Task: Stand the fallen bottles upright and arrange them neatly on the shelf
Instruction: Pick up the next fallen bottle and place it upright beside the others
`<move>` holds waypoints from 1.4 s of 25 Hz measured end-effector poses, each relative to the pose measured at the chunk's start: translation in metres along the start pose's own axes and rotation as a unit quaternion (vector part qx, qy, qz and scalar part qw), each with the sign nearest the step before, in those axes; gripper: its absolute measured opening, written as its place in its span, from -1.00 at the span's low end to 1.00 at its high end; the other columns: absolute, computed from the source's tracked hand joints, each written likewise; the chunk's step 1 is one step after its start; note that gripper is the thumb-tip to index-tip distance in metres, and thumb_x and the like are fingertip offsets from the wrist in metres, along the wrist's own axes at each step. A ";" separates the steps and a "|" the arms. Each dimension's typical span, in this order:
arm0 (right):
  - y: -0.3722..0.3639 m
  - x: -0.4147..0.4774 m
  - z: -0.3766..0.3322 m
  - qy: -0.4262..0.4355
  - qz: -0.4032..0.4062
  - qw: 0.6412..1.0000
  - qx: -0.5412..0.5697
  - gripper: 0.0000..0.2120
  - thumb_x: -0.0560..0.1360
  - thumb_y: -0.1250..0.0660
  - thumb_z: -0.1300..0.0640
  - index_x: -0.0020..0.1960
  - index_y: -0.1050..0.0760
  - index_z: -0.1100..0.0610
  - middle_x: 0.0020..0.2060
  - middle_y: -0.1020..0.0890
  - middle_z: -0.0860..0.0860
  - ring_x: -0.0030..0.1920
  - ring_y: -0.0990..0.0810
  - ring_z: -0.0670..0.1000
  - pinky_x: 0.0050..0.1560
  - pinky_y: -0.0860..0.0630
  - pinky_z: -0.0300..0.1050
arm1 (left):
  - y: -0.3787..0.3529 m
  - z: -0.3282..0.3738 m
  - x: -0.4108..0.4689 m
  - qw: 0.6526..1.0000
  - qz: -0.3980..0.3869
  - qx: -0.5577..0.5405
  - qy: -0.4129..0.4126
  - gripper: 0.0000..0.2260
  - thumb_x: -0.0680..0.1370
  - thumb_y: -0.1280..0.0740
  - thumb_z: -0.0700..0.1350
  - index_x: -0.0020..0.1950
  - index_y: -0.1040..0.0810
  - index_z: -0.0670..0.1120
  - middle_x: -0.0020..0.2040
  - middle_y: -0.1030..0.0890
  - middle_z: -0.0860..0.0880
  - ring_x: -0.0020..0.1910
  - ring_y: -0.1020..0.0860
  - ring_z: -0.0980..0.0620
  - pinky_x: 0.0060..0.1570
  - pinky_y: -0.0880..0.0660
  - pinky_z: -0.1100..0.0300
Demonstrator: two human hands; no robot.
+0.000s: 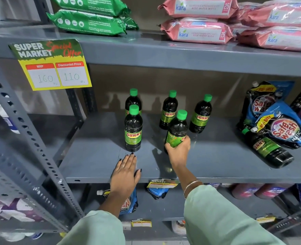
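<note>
Dark green-capped "Sunny" bottles stand on the grey middle shelf [96,156]. One upright bottle [133,129] is at the front left, with a second bottle [133,99] behind it. Two more upright bottles [169,110] [201,114] stand further back. My right hand [178,151] grips the lower body of a slightly tilted bottle [178,129] in front of those two. My left hand [125,171] rests flat on the shelf, fingers straight, just in front of the front left bottle. Another bottle [268,149] lies on its side at the right, its cap against the pouches.
Blue "Safe wash" pouches [284,131] lean at the shelf's right end. Green packs [89,22] and pink wipes packs [197,32] lie on the shelf above. A yellow price sign [54,68] hangs at the upper left. A perforated upright post [22,131] stands at the left.
</note>
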State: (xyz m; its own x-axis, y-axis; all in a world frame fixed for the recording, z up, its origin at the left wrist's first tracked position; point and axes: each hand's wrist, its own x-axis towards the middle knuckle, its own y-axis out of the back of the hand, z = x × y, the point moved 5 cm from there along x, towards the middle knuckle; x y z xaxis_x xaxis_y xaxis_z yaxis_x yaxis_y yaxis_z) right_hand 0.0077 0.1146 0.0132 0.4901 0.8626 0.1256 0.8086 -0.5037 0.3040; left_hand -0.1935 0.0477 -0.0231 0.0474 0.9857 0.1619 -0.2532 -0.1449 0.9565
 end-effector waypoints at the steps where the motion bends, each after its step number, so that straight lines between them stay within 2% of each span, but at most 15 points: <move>1: 0.000 -0.001 0.001 -0.007 -0.008 1.000 0.008 -0.40 0.28 -0.45 0.25 0.25 -0.28 0.22 0.11 -0.48 0.18 0.18 -0.46 0.20 0.13 -0.47 0.07 | 0.000 0.000 0.000 1.000 0.003 0.004 0.002 -0.33 0.57 0.29 0.13 0.23 -0.49 -0.18 0.19 -0.58 -0.12 0.18 -0.53 -0.06 0.15 -0.41 -0.03; 3: 0.001 0.001 0.001 -0.008 -0.004 1.000 -0.004 -0.45 0.30 -0.46 0.25 0.21 -0.30 0.20 0.09 -0.50 0.16 0.15 -0.48 0.19 0.07 -0.47 0.03 | 0.001 0.000 0.000 1.000 0.007 0.005 0.004 -0.32 0.57 0.29 0.14 0.23 -0.49 -0.18 0.19 -0.58 -0.12 0.18 -0.52 -0.06 0.15 -0.41 -0.04; 8: 0.003 0.003 -0.003 0.019 -0.005 0.999 -0.050 -0.35 0.28 -0.55 0.13 0.24 -0.29 0.22 0.17 -0.44 0.16 0.27 -0.36 0.14 0.17 -0.40 0.05 | 0.001 0.000 0.000 1.000 0.013 0.014 0.002 -0.34 0.58 0.28 0.13 0.23 -0.50 -0.17 0.18 -0.58 -0.11 0.17 -0.53 -0.06 0.14 -0.42 -0.02; 12: 0.003 0.003 -0.001 0.034 -0.004 0.997 -0.063 -0.35 0.31 -0.53 0.08 0.25 -0.29 0.24 0.18 -0.44 0.18 0.27 -0.35 0.16 0.18 -0.40 0.07 | 0.004 -0.007 -0.004 0.999 0.020 0.028 0.014 -0.47 0.55 0.10 0.09 0.20 -0.52 -0.17 0.18 -0.59 -0.13 0.17 -0.53 -0.10 0.18 -0.41 -0.09; 16: -0.002 0.003 -0.001 0.013 -0.017 0.999 -0.024 -0.43 0.33 -0.48 0.14 0.23 -0.28 0.19 0.11 -0.48 0.14 0.17 -0.46 0.16 0.09 -0.46 0.06 | 0.005 -0.023 -0.008 0.998 0.018 0.040 0.038 -0.31 0.56 0.31 0.15 0.24 -0.49 -0.16 0.22 -0.56 -0.13 0.22 -0.49 -0.11 0.20 -0.38 -0.12; 19: -0.003 0.001 0.000 -0.010 -0.027 1.000 -0.001 -0.48 0.34 -0.42 0.23 0.22 -0.27 0.17 0.02 -0.52 0.10 0.04 -0.55 0.17 -0.04 -0.45 -0.04 | 0.004 -0.024 -0.007 0.998 0.010 0.040 0.043 -0.29 0.55 0.33 0.17 0.26 -0.47 -0.15 0.25 -0.54 -0.12 0.25 -0.47 -0.11 0.21 -0.36 -0.12; 24: -0.005 0.001 -0.002 0.021 -0.015 1.000 0.001 -0.40 0.30 -0.52 0.19 0.23 -0.31 0.20 0.11 -0.45 0.10 0.10 -0.46 0.04 0.07 -0.44 -0.09 | 0.001 -0.025 -0.006 0.998 0.009 0.043 0.042 -0.29 0.55 0.34 0.17 0.28 -0.45 -0.15 0.26 -0.52 -0.11 0.26 -0.45 -0.10 0.23 -0.33 -0.10; 28: -0.006 -0.003 0.001 0.001 -0.021 1.000 0.006 -0.44 0.30 -0.45 0.26 0.22 -0.29 0.18 0.11 -0.49 0.14 0.08 -0.53 0.14 0.02 -0.50 -0.01 | 0.000 -0.026 -0.006 0.998 0.008 0.034 0.045 -0.31 0.55 0.32 0.17 0.28 -0.45 -0.14 0.26 -0.52 -0.10 0.26 -0.45 -0.09 0.24 -0.31 -0.09; 31: -0.003 -0.001 0.000 0.003 0.005 1.000 -0.014 -0.43 0.29 -0.50 0.25 0.20 -0.31 0.21 0.12 -0.47 0.16 0.11 -0.49 0.13 0.04 -0.48 -0.02 | 0.000 -0.026 -0.007 0.999 0.012 0.031 0.042 -0.29 0.54 0.34 0.18 0.30 -0.44 -0.14 0.28 -0.51 -0.11 0.28 -0.44 -0.09 0.25 -0.30 -0.09; 35: -0.004 0.000 0.002 0.010 0.001 1.000 -0.019 -0.42 0.29 -0.50 0.26 0.22 -0.31 0.21 0.12 -0.46 0.15 0.15 -0.48 0.14 0.05 -0.48 -0.02 | 0.000 -0.027 -0.007 0.999 0.011 0.033 0.041 -0.28 0.54 0.35 0.19 0.30 -0.43 -0.14 0.28 -0.50 -0.10 0.28 -0.43 -0.09 0.26 -0.28 -0.09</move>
State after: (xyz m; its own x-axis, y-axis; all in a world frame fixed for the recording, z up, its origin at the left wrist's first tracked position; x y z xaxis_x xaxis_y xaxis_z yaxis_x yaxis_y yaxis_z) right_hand 0.0050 0.1160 0.0105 0.4842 0.8629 0.1448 0.7952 -0.5031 0.3385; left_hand -0.2196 0.0435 -0.0304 -0.0376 0.9854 0.1659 -0.1885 -0.1700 0.9672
